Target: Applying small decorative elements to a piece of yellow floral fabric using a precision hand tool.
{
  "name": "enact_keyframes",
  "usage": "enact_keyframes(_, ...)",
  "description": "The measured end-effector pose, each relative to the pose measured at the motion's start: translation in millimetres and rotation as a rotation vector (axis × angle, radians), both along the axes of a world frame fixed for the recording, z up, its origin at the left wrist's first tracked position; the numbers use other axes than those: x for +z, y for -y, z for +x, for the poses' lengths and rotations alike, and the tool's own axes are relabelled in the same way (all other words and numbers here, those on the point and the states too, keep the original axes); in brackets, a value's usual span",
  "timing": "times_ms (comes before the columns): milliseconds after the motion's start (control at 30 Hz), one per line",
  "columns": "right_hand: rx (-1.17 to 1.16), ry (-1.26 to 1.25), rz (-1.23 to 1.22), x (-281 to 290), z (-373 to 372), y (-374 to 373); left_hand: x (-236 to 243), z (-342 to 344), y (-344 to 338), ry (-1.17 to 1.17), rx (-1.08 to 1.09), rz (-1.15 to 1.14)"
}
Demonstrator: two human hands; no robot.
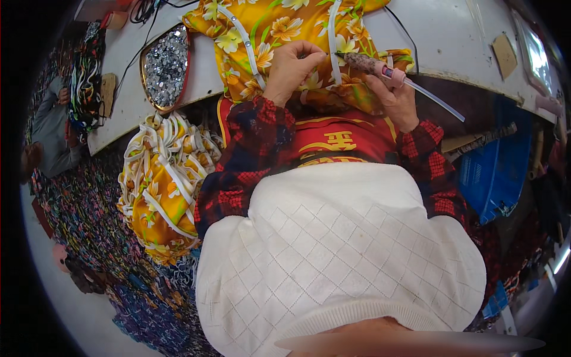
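Note:
A yellow floral garment (279, 27) with white strips lies across the near edge of the table and hangs over it. My right hand (397, 101) is closed round a hot glue gun (364, 62), its nozzle pointing left at the right-hand white strip (334, 35). A clear glue stick (437, 102) juts from the gun's back end. Just left of the nozzle, over the garment, is my left hand (292, 70), thumb and forefinger pinched together. Whatever lies between those fingertips is too small to make out.
Left of the garment sits a red-rimmed tray (143, 74) filled with silver rhinestones. A bundle of the same yellow fabric (160, 184) hangs below the table edge. A blue crate (496, 160) stands at right. Black cables cross the white table (449, 35). Another person (53, 128) is at far left.

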State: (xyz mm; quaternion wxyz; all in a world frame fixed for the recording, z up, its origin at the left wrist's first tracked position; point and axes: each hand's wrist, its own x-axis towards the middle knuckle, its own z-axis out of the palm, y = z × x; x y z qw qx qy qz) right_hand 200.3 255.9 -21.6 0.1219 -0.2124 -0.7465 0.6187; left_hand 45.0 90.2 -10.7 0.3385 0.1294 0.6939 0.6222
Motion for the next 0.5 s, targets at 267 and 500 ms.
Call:
enact_keyframes(267, -0.028, -0.005, 0.016, -2, 1, 1, -3, 2, -5, -0.071, -0.037, -0.083)
enact_keyframes(500, -0.037, 0.032, 0.113, -1, 2, 0, -12, -2, -12, -0.082, -0.045, -0.100)
